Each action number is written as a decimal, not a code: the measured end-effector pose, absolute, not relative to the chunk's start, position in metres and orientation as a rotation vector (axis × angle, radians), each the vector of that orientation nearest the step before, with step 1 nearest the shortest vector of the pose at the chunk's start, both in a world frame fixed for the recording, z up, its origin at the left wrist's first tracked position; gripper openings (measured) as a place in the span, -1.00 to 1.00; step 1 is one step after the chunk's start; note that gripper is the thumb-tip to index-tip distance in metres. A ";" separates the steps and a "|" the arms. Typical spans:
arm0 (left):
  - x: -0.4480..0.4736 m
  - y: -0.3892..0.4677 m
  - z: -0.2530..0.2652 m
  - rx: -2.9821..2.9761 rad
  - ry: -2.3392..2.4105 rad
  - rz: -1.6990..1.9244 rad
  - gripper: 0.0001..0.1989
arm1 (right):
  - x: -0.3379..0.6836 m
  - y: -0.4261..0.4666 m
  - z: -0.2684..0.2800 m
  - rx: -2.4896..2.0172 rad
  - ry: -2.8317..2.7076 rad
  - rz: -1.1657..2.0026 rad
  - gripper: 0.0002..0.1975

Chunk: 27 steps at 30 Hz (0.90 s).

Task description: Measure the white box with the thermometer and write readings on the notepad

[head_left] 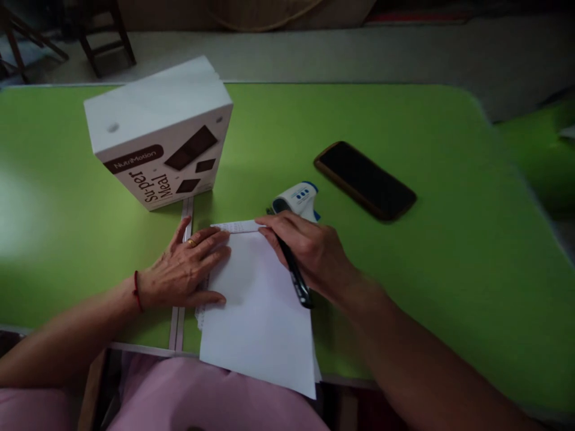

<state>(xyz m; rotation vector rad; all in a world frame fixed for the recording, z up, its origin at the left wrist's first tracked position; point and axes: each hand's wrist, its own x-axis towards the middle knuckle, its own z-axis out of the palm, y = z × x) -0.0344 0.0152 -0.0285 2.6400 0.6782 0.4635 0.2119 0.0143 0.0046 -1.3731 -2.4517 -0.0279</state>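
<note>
A white sheet of paper (256,299) lies at the table's front edge, its lower end hanging over toward my lap. Along its top runs a narrow folded strip (240,227) with faint writing. My left hand (191,266) rests flat on the sheet's left side, fingers spread. At the strip's right end, my right hand (309,248) pinches the fold between thumb and fingers. A long black tool (296,278) with small pale lettering passes under that hand; its exact kind and whether it is gripped are unclear. More pages with ragged edges show beneath the sheet.
A white NutriMotion box (162,114) stands beyond my left hand. Just past my right hand sits a white and blue thermometer-like device (297,197), partly covered. A dark phone (366,179) lies on the green table (449,269). A wooden chair (105,36) is behind.
</note>
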 end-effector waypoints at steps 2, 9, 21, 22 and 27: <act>-0.037 0.021 -0.023 2.625 0.764 0.728 -0.36 | 0.214 0.012 0.006 -1.365 -2.564 -0.017 -0.74; -0.068 0.068 -0.031 2.001 1.518 1.916 -0.23 | 0.213 0.005 0.018 -1.409 -2.722 0.115 -0.68; -0.068 0.060 -0.069 1.665 1.674 1.634 -0.02 | 0.215 -0.005 0.006 -1.161 -2.796 -0.209 -0.76; -0.066 0.056 -0.064 1.671 1.661 1.647 -0.04 | 0.214 -0.007 0.006 -1.197 -2.794 -0.271 -0.79; -0.053 0.025 -0.026 1.817 1.442 1.633 -0.03 | 0.200 -0.014 0.004 -1.551 -2.894 -0.294 -0.65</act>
